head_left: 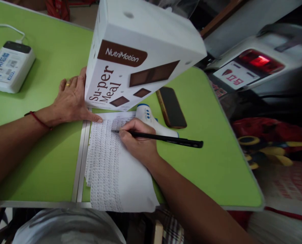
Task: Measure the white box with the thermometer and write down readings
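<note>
My right hand [141,139] pinches a black pen [166,138], its tip on a sheet of paper [137,189]. Rows of small handwriting cover the sheet's left part, and other sheets lie beneath it. With fingers spread, my left hand [71,98] rests beside the lower left corner of a white NutriMotion box [122,84], its thumb on the paper's top edge. The box stands tilted in view just beyond the sheets. Partly behind my right hand lies a white and blue infrared thermometer [147,115].
A phone [171,106] lies right of the box on the green folding table [212,162]. At the left is a white device [11,66] with a cable. A metal seam [79,166] runs beside the sheets. A white appliance [257,64] with a red display stands beyond the table's right edge.
</note>
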Available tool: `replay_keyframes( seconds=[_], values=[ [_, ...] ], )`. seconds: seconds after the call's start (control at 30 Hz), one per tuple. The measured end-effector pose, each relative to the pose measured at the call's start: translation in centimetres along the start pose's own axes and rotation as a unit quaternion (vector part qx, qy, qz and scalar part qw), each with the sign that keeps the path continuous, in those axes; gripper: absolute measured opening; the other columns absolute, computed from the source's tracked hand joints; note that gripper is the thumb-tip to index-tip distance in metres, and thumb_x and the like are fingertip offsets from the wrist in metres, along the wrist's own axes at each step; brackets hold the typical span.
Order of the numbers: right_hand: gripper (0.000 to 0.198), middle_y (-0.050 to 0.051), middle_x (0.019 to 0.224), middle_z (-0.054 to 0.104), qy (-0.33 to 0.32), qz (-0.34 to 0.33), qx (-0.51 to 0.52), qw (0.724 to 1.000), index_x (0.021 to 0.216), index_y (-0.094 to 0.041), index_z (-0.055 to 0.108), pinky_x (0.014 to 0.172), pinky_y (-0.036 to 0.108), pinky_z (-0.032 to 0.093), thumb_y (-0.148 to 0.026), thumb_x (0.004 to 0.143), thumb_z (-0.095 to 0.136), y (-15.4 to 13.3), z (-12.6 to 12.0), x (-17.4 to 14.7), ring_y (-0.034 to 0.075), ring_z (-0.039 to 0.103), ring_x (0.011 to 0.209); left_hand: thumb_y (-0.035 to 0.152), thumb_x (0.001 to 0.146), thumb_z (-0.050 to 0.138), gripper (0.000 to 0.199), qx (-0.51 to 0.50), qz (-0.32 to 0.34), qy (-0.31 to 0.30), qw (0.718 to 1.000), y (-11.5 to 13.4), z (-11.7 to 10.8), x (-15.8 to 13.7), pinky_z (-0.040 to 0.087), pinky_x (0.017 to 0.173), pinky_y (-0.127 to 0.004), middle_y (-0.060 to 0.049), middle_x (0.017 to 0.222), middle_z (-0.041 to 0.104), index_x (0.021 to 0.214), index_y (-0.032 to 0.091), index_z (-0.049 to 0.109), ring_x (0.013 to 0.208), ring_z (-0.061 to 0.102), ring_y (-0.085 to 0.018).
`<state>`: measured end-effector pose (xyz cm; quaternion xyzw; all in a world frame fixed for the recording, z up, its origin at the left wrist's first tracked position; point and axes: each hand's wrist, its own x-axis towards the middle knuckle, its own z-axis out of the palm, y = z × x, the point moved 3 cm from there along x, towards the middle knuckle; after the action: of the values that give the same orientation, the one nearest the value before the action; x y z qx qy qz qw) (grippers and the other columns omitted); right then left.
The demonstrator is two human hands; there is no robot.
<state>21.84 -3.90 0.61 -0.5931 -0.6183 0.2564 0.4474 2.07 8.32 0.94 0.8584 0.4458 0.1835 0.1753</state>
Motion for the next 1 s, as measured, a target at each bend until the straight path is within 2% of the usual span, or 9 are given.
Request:
replay_keyframes(
  seconds=[0.13, 0.27, 0.4, 0.63, 1.0],
  values=[
    [0.008, -0.007, 0.050, 0.051, 0.028, 0.009, -0.008, 1.000, 0.060, -0.025, 0.053, 0.047, 0.026, 0.036, -0.026, 0.068, 0.056, 0.07, -0.12, -0.03, 0.011, 0.041, 0.047, 0.107, 0.042, 0.061, 0.143, 0.002, -0.003, 0.002, 1.000, 0.06, -0.04, 0.01, 0.017, 0.122, -0.068, -0.018, 0.150, 0.048, 0.155, 0.023, 0.032, 0.144, 0.037, -0.053],
    [0.008, -0.006, 0.050, 0.052, 0.006, -0.002, 0.007, 1.000, 0.060, -0.025, 0.052, 0.046, 0.026, 0.035, -0.025, 0.067, 0.056, -0.03, -0.06, -0.03, 0.010, 0.041, 0.047, 0.107, 0.043, 0.059, 0.143, 0.013, -0.007, 0.000, 1.000, 0.25, -0.12, 0.03, 0.020, 0.123, -0.067, -0.016, 0.151, 0.048, 0.157, 0.025, 0.031, 0.143, 0.039, -0.052],
    [0.009, -0.006, 0.050, 0.051, 0.016, 0.000, 0.000, 1.000, 0.060, -0.025, 0.051, 0.046, 0.026, 0.036, -0.024, 0.067, 0.056, 0.06, -0.16, -0.01, 0.011, 0.041, 0.048, 0.109, 0.038, 0.056, 0.145, 0.021, -0.021, -0.004, 1.000, 0.22, -0.11, 0.05, 0.020, 0.124, -0.065, -0.015, 0.152, 0.047, 0.155, 0.026, 0.032, 0.144, 0.039, -0.050],
    [0.009, -0.007, 0.049, 0.048, 0.027, 0.011, -0.011, 1.000, 0.059, -0.024, 0.051, 0.047, 0.026, 0.038, -0.024, 0.066, 0.056, 0.21, -0.13, -0.11, 0.010, 0.038, 0.047, 0.109, 0.043, 0.057, 0.143, 0.004, -0.003, 0.002, 1.000, -0.01, 0.06, 0.00, 0.017, 0.123, -0.067, -0.018, 0.150, 0.048, 0.153, 0.021, 0.032, 0.144, 0.036, -0.053],
    [0.010, -0.007, 0.049, 0.048, 0.047, -0.003, -0.017, 0.999, 0.059, -0.025, 0.052, 0.046, 0.026, 0.036, -0.024, 0.067, 0.056, 0.10, -0.37, 0.06, 0.010, 0.040, 0.046, 0.107, 0.043, 0.059, 0.142, -0.009, -0.001, 0.002, 1.000, 0.14, -0.12, 0.02, 0.016, 0.123, -0.066, -0.016, 0.149, 0.049, 0.154, 0.023, 0.032, 0.145, 0.036, -0.052]
  ],
)
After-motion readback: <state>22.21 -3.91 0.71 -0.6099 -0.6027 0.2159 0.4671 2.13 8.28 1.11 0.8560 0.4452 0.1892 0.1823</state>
